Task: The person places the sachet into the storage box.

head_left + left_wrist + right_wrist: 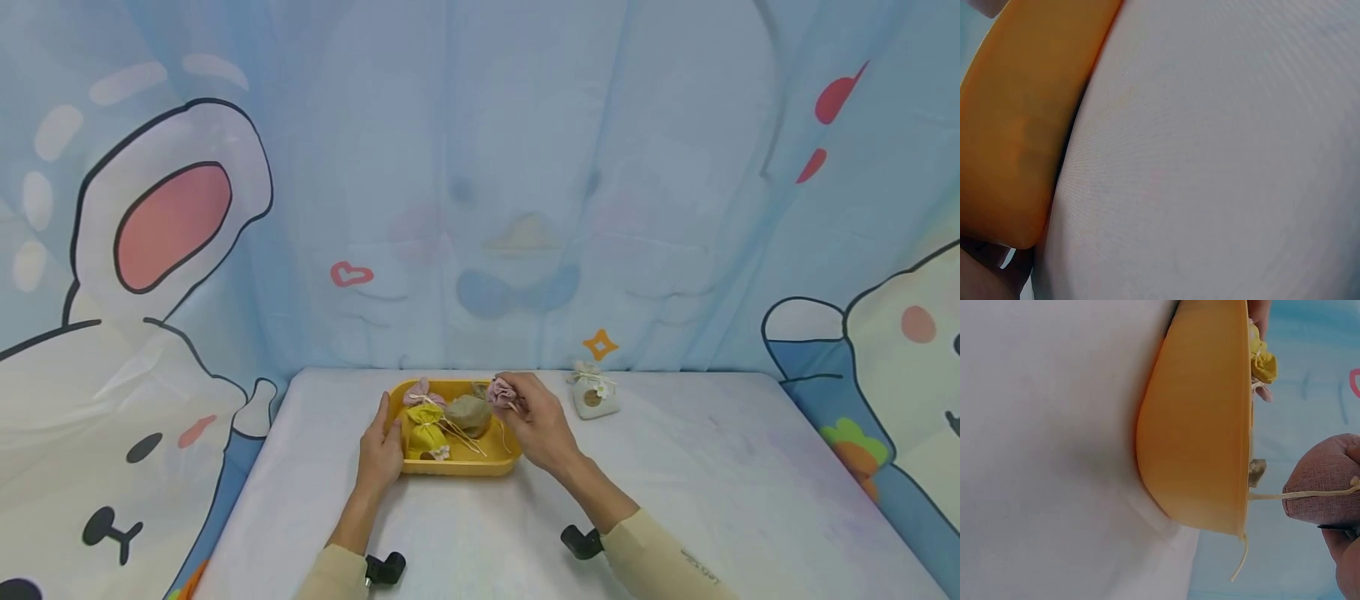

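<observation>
At the left end of a yellow tray (457, 468), my left hand (378, 450) holds its side, the thumb near the rim. My right hand (546, 425) pinches a mauve drawstring pouch (501, 393) above the tray's right end. In the right wrist view that mauve pouch (1322, 481) is lifted clear of the tray wall (1194, 419), and a cord hangs over the rim. Inside the tray lie a yellow pouch (425, 429), an olive-grey pouch (468, 415) and a pink pouch (422, 392). Only the tray's outer wall (1029, 125) and a bit of hand show in the left wrist view.
A pale pouch (595, 396) with a ribbon and small flower stands at the back of the white table (697, 483), right of the tray. Behind the table hangs a blue cartoon curtain (525, 167). Black wrist pieces (581, 542) jut out beside both forearms.
</observation>
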Tool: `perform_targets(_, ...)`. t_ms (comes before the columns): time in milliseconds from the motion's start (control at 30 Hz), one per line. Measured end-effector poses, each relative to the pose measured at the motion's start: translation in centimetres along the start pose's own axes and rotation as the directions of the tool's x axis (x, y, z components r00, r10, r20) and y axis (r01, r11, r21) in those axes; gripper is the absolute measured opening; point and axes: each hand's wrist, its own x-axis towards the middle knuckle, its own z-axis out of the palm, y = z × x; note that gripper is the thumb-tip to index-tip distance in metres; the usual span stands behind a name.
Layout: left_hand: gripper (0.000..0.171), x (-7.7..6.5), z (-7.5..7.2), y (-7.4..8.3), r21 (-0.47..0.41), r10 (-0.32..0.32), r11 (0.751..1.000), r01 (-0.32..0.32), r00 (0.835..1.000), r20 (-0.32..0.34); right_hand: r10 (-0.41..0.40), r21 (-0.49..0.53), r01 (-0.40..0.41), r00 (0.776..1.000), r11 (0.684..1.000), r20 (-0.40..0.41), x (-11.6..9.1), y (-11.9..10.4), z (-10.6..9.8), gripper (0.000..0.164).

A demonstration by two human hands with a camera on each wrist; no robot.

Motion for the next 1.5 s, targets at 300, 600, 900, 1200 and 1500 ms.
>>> perform_targets(300,0.057,0.1,0.0,0.1,0.010,0.001,1.000,-0.001,1.000,-0.003,-0.030,-0.020,0.030,0.999,0.999,0.022,0.3,-0.6,0.5,0.044)
perform_targets(600,0.058,0.1,-0.1,0.0,0.011,-0.007,1.000,0.007,1.000,0.007,0.010,-0.007,-0.009,0.999,1.000,0.050,0.2,-1.1,0.7,0.044)
perform_targets(900,0.057,0.1,-0.1,0.0,0.011,-0.010,1.000,0.010,1.000,0.007,0.032,0.031,-0.034,0.998,0.999,0.062,0.4,-1.6,1.0,0.043)
perform_targets(1200,0.057,0.1,-0.1,-0.1,0.011,-0.007,1.000,0.006,1.000,0.007,0.041,0.096,-0.051,0.994,0.994,0.106,0.3,-1.7,1.5,0.045)
perform_targets(1500,0.057,0.0,-0.1,-0.1,0.014,-0.003,1.000,0.003,1.000,0.003,0.039,0.107,-0.052,0.992,0.993,0.122,0.2,-1.8,2.0,0.046)
